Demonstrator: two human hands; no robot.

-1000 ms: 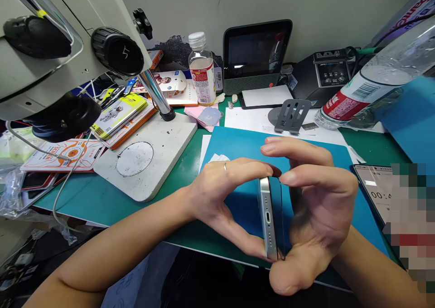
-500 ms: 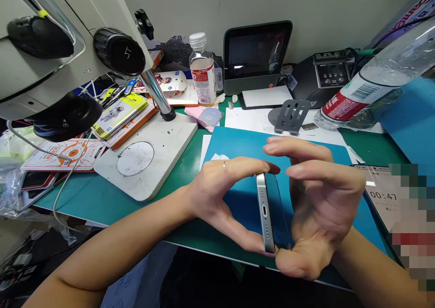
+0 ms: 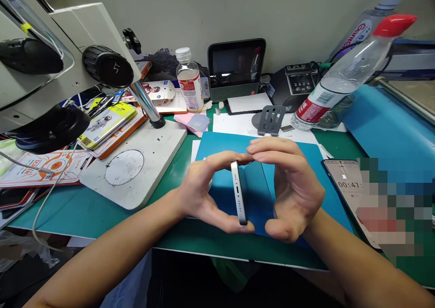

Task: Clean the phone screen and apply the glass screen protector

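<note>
A phone is held on edge above the blue mat, its silver end with the charging port and speaker holes facing me. My left hand grips it by its two long edges, fingers over the top and thumb below. Beyond the port end, a thin line runs over a glossy bluish area; I cannot tell whether it is the screen's edge or a clear sheet. To the right, my right hand curves with its thumb well apart from its fingers. Its fingertips reach the left fingertips near the phone's upper edge.
A microscope on a white base stands left. Behind the blue mat are a small bottle, a display and a grey phone stand. At right are a red-capped bottle and a phone showing a timer.
The view has shifted, showing more of the right side. My right hand's fingers have closed in toward the left fingertips and the phone. The left hand keeps its grip.
</note>
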